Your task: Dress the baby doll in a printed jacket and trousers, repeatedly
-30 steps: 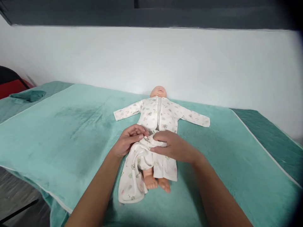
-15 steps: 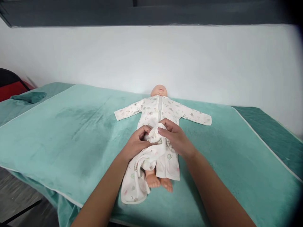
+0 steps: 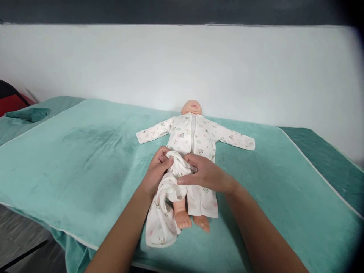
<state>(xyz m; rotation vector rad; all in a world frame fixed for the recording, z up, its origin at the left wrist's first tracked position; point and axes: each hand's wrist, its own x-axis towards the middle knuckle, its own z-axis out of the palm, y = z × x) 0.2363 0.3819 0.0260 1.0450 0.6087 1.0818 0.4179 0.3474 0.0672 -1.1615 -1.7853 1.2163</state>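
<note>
A baby doll (image 3: 192, 107) lies on its back, head toward the wall, in a white printed baby outfit (image 3: 181, 133) with its sleeves spread wide. A pale grey strip runs down the front of the outfit. Over the doll's middle, my left hand (image 3: 156, 168) pinches a bunched part of the white printed cloth. My right hand (image 3: 209, 172) grips the same bunch from the other side, its thumb stretched across the folds. One loose flap of cloth (image 3: 160, 231) hangs beside the doll's bare foot (image 3: 182, 219). The other leg is covered down to the ankle.
A teal blanket (image 3: 93, 163) with pale edging covers the table under the doll. A white wall (image 3: 182, 64) rises behind it. At the far left a red and black object (image 3: 11, 103) stands past the blanket. The table's near edge is below my arms.
Both hands have shifted slightly left with the bunched cloth. The right thumb has moved lower over the folds, and more of the outfit's front shows. The view has tilted slightly down.
</note>
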